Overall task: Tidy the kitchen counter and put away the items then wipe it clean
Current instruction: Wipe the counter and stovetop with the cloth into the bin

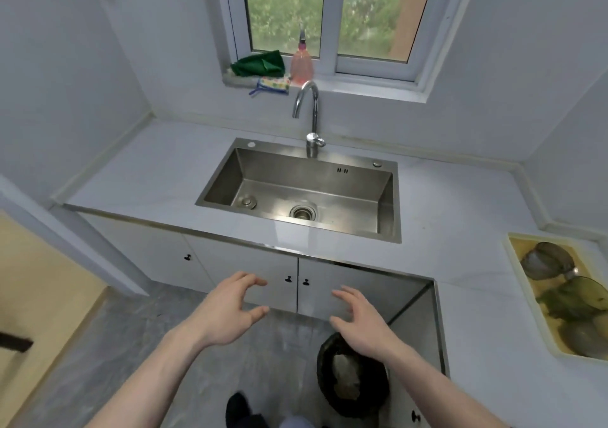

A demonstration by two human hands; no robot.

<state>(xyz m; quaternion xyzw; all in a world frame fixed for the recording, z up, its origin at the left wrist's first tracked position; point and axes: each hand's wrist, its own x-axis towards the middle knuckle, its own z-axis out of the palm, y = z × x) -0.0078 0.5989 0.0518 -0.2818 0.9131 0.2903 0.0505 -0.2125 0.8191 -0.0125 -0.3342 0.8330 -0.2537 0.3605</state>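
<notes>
The white kitchen counter runs around a steel sink with a chrome tap. On the window sill lie a green cloth, a patterned sponge cloth and a pink soap bottle. My left hand and my right hand hover in front of the lower cabinet doors, below the counter edge. Both hands hold nothing, fingers spread and curled.
A cream tray with a strainer and several dishes rests on the counter at the right. A black bin with waste inside stands on the floor under my right hand. Cabinet doors with black knobs face me. A wooden surface is at the left.
</notes>
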